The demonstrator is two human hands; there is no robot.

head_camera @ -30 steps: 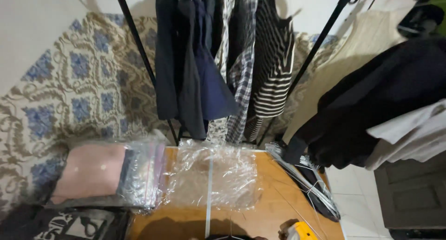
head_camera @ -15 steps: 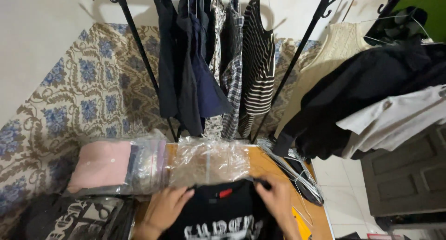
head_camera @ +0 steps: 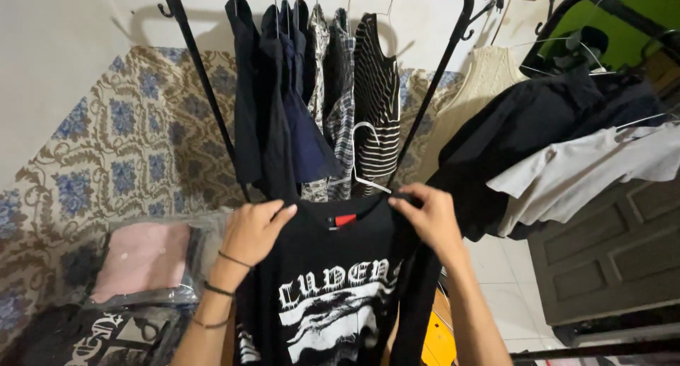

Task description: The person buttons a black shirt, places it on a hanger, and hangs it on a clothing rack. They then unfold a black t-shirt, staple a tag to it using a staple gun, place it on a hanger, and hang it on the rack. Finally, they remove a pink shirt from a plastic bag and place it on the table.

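A black T-shirt (head_camera: 333, 295) with a white graphic print and a red neck label hangs between my two hands, held up by its shoulders. My left hand (head_camera: 253, 230) grips the left shoulder; thin dark bands circle that wrist. At the right shoulder my right hand (head_camera: 427, 218) pinches the fabric. A white hanger (head_camera: 368, 173) shows just above the collar, in front of the hanging clothes. Whether it touches the shirt I cannot tell.
A black clothes rack (head_camera: 197, 68) stands ahead with dark shirts, a plaid shirt and a striped top (head_camera: 375, 104). Black and pale garments (head_camera: 567, 139) hang at right. Bagged folded clothes, one pink (head_camera: 142, 260), lie at left before a patterned cloth (head_camera: 120, 146). A dark cabinet (head_camera: 609, 260) stands at right.
Both hands have come into view and lifted the black T-shirt from the table up in front of the rack. The camera has tilted up, and the shirt hides the table and its plastic bags.
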